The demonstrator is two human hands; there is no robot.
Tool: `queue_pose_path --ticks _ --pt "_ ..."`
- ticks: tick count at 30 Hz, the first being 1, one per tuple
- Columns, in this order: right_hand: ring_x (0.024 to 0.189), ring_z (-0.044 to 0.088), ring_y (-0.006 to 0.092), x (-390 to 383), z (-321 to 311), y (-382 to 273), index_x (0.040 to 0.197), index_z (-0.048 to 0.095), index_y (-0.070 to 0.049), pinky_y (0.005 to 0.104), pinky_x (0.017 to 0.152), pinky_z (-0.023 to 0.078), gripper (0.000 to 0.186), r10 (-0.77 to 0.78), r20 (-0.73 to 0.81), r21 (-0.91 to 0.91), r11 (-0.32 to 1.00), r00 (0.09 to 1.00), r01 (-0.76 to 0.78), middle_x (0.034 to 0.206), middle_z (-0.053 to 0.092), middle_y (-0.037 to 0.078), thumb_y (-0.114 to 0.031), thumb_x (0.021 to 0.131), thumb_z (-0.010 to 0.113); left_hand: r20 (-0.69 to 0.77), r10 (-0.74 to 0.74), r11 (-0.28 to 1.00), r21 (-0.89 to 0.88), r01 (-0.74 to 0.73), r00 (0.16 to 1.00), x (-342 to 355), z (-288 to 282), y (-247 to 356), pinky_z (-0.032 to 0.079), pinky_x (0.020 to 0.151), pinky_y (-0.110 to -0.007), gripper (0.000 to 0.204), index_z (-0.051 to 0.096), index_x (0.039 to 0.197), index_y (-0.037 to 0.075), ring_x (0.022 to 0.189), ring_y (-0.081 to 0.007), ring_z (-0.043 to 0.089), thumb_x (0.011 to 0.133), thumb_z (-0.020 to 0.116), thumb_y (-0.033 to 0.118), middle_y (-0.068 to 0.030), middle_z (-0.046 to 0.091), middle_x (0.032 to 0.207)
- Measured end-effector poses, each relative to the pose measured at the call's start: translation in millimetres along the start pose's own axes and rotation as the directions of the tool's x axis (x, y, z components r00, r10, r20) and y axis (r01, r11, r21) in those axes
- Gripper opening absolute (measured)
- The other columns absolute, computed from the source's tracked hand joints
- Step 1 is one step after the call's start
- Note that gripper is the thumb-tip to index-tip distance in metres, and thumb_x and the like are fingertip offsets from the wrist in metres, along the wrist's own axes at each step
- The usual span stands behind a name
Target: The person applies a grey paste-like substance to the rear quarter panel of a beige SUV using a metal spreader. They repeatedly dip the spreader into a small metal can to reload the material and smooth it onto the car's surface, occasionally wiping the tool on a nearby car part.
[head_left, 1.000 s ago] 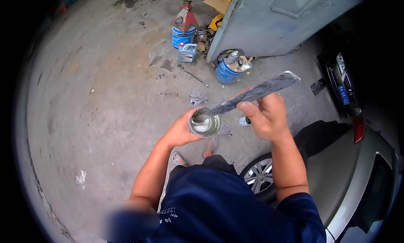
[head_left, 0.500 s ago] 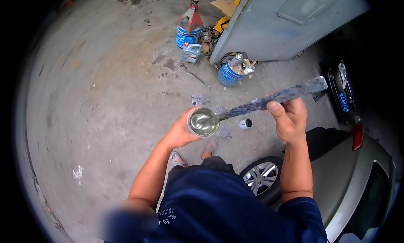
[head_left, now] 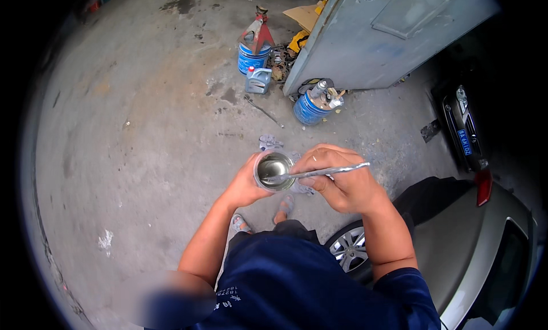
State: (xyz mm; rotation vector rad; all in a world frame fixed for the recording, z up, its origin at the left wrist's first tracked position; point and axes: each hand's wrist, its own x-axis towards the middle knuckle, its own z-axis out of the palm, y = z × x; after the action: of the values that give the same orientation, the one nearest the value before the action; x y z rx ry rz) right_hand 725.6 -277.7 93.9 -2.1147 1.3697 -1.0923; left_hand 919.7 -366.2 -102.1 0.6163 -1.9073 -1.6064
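My left hand (head_left: 242,182) is wrapped round the side of a clear plastic cup (head_left: 256,171), its mouth facing up. Shiny grey-green metallic paint (head_left: 274,164) lies inside. With my right hand (head_left: 348,187) I grip a flat stirring stick (head_left: 342,169), streaked with dark dried paint and seen nearly edge-on. Its lower end dips into the paint; the upper end sticks out past my knuckles to the right. Below my hands on the floor is a crumpled greyish cloth or glove (head_left: 269,141), partly covered by the cup and hands.
A car (head_left: 451,233) with a wheel (head_left: 349,250) stands close at my right. Ahead are a blue bucket with spray cans on top (head_left: 310,110), a grey jug (head_left: 258,81), a red jack stand (head_left: 258,36) on another bucket, and a grey door (head_left: 354,56). A dark car (head_left: 463,124) is farther right.
My right hand has come in left toward the cup, gripping the stick lower down. The stick has turned from broad face to edge. A small can on the floor is now hidden.
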Motion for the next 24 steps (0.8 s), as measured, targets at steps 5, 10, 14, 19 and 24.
queue_pose_path --ticks 5,10,14,19,24 --pt "0.081 0.067 0.0259 -8.3 -29.5 12.0 0.098 0.062 0.003 0.0374 0.075 0.054 0.014 0.343 -0.255 0.328 0.910 0.904 -0.253 0.088 0.069 0.014 -0.006 0.089 0.067 -0.018 0.021 1.000 -0.010 -0.022 1.000 -6.5 1.0 -3.4 0.041 0.105 -0.041 0.084 0.046 0.139 0.006 0.124 -0.0308 0.051 0.065 0.085 0.019 -0.0146 0.054 0.130" --pt "0.078 0.066 0.0207 5.8 2.3 -0.2 0.095 0.062 0.002 0.0330 0.071 0.053 0.014 -0.221 0.123 0.005 0.975 0.967 0.222 0.086 0.068 0.014 -0.010 0.091 0.066 0.001 0.006 1.000 0.009 -0.006 1.000 -2.4 1.0 2.9 0.041 0.106 -0.040 0.084 0.047 0.139 0.006 0.124 -0.0307 0.052 0.065 0.085 0.019 -0.0139 0.053 0.132" --pt "0.071 0.065 0.0280 -10.2 -39.2 0.0 0.090 0.066 0.000 0.0311 0.067 0.051 0.016 0.319 -0.149 0.142 0.943 0.936 -0.299 0.079 0.067 0.013 -0.013 0.084 0.073 -0.048 -0.002 0.998 -0.055 0.000 0.999 -14.1 6.7 -6.7 0.041 0.106 -0.039 0.085 0.046 0.139 0.006 0.126 -0.0283 0.051 0.065 0.087 0.018 -0.0134 0.054 0.131" --pt "0.073 0.066 0.0254 6.4 -0.4 1.3 0.088 0.065 0.002 0.0338 0.066 0.052 0.015 -0.104 0.054 -0.029 0.994 0.993 0.105 0.081 0.069 0.013 -0.011 0.084 0.072 0.035 -0.068 0.987 -0.144 0.072 0.997 -5.3 12.1 7.4 0.042 0.105 -0.038 0.084 0.046 0.138 0.004 0.123 -0.0242 0.054 0.066 0.086 0.017 -0.0110 0.056 0.130" --pt "0.073 0.066 0.0213 -8.6 -38.4 0.9 0.092 0.065 0.003 0.0344 0.065 0.051 0.013 0.157 -0.087 0.069 0.986 0.984 -0.151 0.082 0.069 0.011 -0.008 0.085 0.069 0.044 -0.015 0.991 -0.130 0.021 0.999 -4.1 9.5 0.0 0.041 0.106 -0.037 0.082 0.047 0.139 0.004 0.125 -0.0230 0.053 0.067 0.086 0.018 -0.0108 0.056 0.133"
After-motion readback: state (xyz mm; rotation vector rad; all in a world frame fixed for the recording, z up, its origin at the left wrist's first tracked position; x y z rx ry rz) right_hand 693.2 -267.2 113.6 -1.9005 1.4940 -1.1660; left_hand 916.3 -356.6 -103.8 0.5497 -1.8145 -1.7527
